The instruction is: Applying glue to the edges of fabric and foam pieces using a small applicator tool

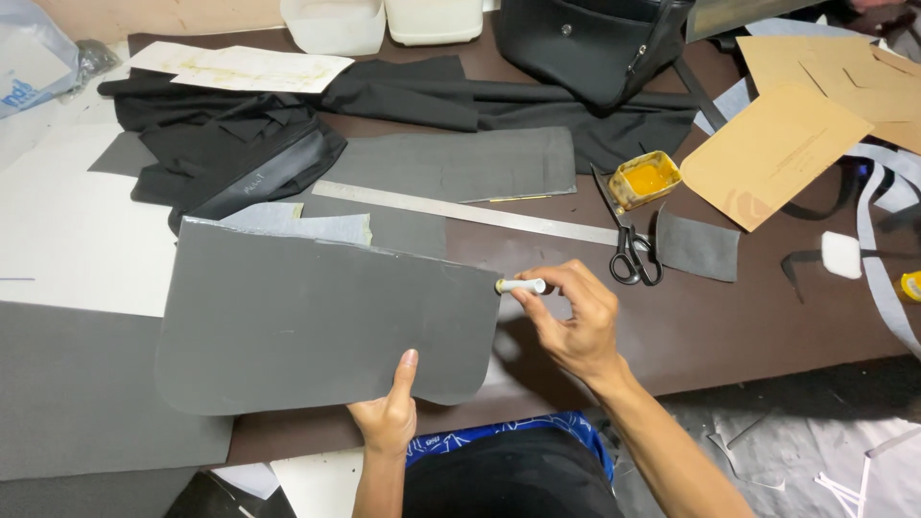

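My left hand (389, 414) grips the near edge of a large grey board (307, 321) with rounded lower corners, thumb on top, holding it tilted above the table. My right hand (571, 317) pinches a short white chalk stick (521, 286), its tip touching the board's right edge near the upper corner. Under the board lie more grey sheets (451, 168) and a long metal ruler (460, 209).
Black scissors (633, 254) and a small tin of yellow glue (645, 178) sit right of the ruler. Black fabric (240, 144), a black bag (585, 43), tan card patterns (777, 149), white paper (240, 67) and plastic tubs (336, 24) crowd the brown table's (729, 317) far side.
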